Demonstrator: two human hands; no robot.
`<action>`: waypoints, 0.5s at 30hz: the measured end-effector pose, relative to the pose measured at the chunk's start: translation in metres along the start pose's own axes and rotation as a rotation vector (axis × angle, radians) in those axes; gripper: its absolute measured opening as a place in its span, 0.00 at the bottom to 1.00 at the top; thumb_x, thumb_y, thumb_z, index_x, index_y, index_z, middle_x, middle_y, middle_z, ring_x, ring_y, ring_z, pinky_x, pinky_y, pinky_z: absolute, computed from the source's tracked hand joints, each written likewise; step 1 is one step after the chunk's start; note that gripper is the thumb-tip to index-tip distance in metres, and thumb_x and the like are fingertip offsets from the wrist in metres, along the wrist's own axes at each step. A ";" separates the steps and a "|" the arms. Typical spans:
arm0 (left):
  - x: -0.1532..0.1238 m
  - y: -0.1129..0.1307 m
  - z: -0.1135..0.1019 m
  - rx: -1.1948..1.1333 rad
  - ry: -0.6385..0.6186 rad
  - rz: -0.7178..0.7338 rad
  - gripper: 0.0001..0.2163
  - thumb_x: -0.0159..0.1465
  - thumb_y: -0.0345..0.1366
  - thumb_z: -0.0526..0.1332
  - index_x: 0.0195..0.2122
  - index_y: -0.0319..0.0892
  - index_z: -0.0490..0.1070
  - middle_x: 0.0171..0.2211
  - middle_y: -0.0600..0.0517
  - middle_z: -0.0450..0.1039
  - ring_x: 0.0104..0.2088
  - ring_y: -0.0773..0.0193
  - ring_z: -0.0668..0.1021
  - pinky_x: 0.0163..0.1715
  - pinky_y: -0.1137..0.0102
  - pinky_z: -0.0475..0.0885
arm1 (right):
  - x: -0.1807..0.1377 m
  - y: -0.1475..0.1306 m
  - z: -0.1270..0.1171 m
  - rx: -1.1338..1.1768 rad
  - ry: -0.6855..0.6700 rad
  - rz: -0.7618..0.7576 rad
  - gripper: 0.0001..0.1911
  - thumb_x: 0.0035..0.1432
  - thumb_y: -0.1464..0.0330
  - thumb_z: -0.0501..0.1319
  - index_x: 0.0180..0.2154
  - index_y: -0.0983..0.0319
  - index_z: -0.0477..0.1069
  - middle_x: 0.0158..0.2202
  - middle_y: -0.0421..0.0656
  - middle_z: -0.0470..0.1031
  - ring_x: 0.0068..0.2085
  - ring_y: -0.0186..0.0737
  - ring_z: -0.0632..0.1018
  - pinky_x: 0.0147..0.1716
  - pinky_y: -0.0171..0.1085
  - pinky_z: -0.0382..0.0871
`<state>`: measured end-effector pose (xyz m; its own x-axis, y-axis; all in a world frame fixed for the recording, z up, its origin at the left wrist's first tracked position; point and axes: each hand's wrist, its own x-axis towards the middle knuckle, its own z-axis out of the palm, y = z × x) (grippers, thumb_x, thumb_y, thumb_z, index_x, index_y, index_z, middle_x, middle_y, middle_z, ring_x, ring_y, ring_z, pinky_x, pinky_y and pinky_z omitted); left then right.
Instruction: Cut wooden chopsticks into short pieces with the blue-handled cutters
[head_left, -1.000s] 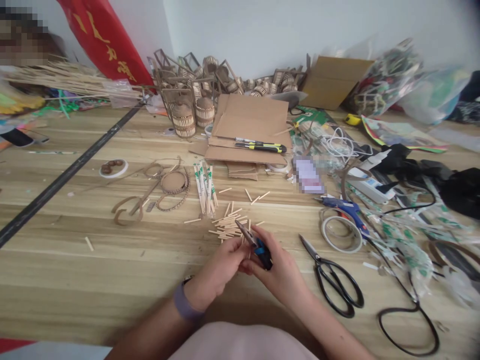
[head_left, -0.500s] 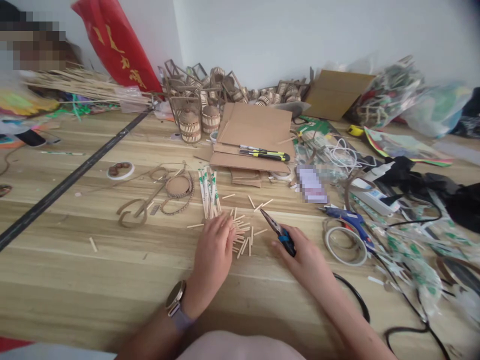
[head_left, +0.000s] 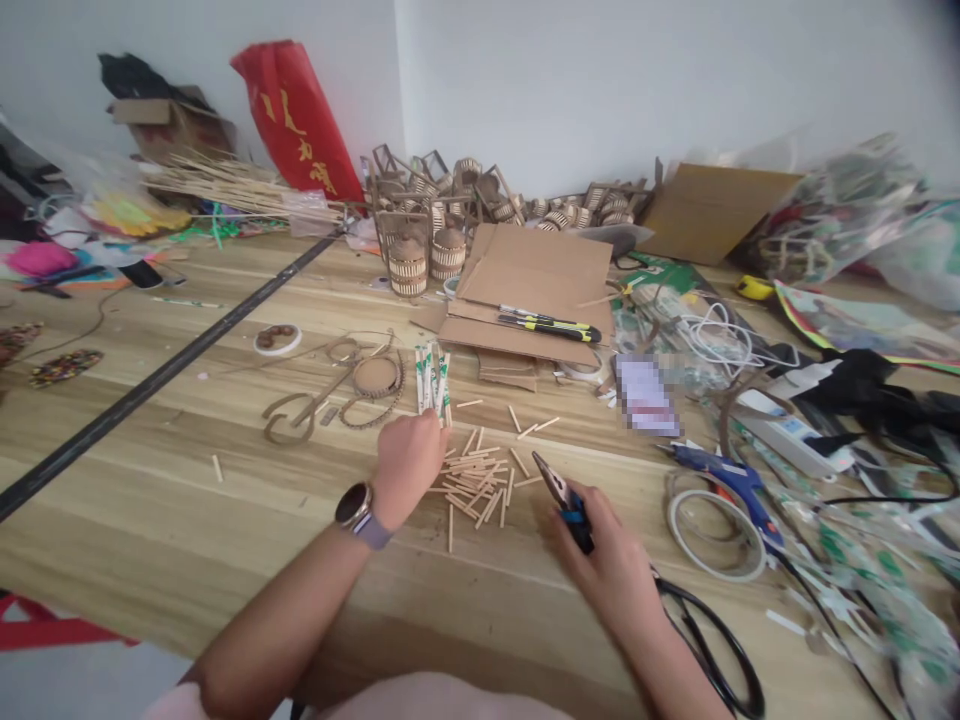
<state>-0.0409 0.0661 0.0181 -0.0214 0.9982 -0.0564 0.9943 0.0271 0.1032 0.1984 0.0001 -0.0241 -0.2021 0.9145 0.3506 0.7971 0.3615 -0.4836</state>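
We see a loose pile of short pale sticks [head_left: 474, 480] lying crisscross on the wooden table [head_left: 187, 530], with a few strays just beyond it. Behind the pile, a little to its left, lies a bundle of wrapped sticks [head_left: 433, 378], white with green print. Our left hand [head_left: 411, 455], left of the pile, covers the bundle's near end; its fingers are mostly hidden, so we cannot tell whether they grip. Right of the pile, our right hand [head_left: 611, 550] has its fingers closed around dark pliers [head_left: 566, 505] with a blue band. To the pile's near right, our forearm cuts off part of some black looped handles [head_left: 709, 640]. Farther behind the pile we have cardboard sheets [head_left: 536, 270] bearing cutters [head_left: 551, 325]; well to its right, a blue glue gun [head_left: 724, 475] crowds a white tape roll [head_left: 716, 535].
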 end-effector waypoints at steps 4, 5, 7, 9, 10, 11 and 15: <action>0.019 0.002 0.006 0.018 -0.039 -0.027 0.13 0.66 0.37 0.53 0.33 0.36 0.75 0.30 0.39 0.78 0.34 0.52 0.81 0.29 0.68 0.69 | -0.002 0.000 -0.001 0.015 -0.005 -0.015 0.12 0.64 0.64 0.53 0.47 0.59 0.67 0.34 0.44 0.75 0.35 0.44 0.79 0.34 0.38 0.72; 0.020 0.001 0.006 0.022 -0.039 -0.030 0.13 0.66 0.36 0.53 0.32 0.36 0.75 0.31 0.39 0.78 0.34 0.52 0.81 0.29 0.68 0.69 | -0.003 0.000 -0.001 0.020 -0.003 -0.017 0.12 0.64 0.64 0.54 0.47 0.59 0.67 0.34 0.44 0.75 0.35 0.44 0.79 0.34 0.38 0.72; 0.019 -0.001 0.002 0.027 -0.029 -0.036 0.13 0.66 0.34 0.51 0.33 0.37 0.74 0.31 0.40 0.78 0.34 0.53 0.81 0.29 0.69 0.68 | -0.003 0.000 -0.001 0.043 -0.001 -0.021 0.11 0.64 0.64 0.54 0.47 0.59 0.68 0.34 0.44 0.76 0.36 0.44 0.79 0.34 0.38 0.72; 0.011 -0.004 -0.004 0.040 -0.002 -0.043 0.14 0.67 0.34 0.49 0.35 0.36 0.73 0.31 0.40 0.78 0.33 0.53 0.80 0.27 0.69 0.67 | -0.003 0.000 -0.002 0.087 0.007 -0.002 0.12 0.63 0.64 0.54 0.46 0.60 0.68 0.35 0.44 0.77 0.36 0.44 0.79 0.35 0.37 0.73; 0.005 -0.005 -0.008 0.049 0.022 -0.046 0.14 0.68 0.34 0.47 0.36 0.36 0.72 0.30 0.40 0.77 0.32 0.54 0.80 0.26 0.69 0.66 | -0.004 0.000 -0.003 0.116 0.013 0.024 0.12 0.63 0.64 0.54 0.46 0.60 0.69 0.34 0.44 0.77 0.35 0.43 0.80 0.34 0.37 0.73; -0.003 -0.006 -0.012 0.053 0.047 -0.027 0.15 0.69 0.34 0.45 0.38 0.36 0.70 0.28 0.41 0.77 0.30 0.55 0.80 0.26 0.70 0.65 | -0.004 0.000 -0.004 0.151 0.017 0.059 0.12 0.63 0.63 0.54 0.45 0.60 0.69 0.34 0.44 0.78 0.34 0.43 0.80 0.33 0.37 0.73; -0.042 0.000 -0.024 -0.176 0.025 0.150 0.14 0.72 0.36 0.41 0.40 0.39 0.65 0.27 0.48 0.74 0.27 0.60 0.77 0.24 0.71 0.62 | -0.005 0.002 -0.009 0.322 0.028 0.215 0.11 0.62 0.60 0.57 0.39 0.59 0.71 0.28 0.40 0.76 0.28 0.40 0.77 0.28 0.34 0.70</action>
<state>-0.0428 0.0260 0.0443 0.1210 0.9926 -0.0030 0.9528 -0.1153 0.2808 0.2058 -0.0052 -0.0199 -0.0305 0.9720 0.2331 0.5990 0.2045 -0.7742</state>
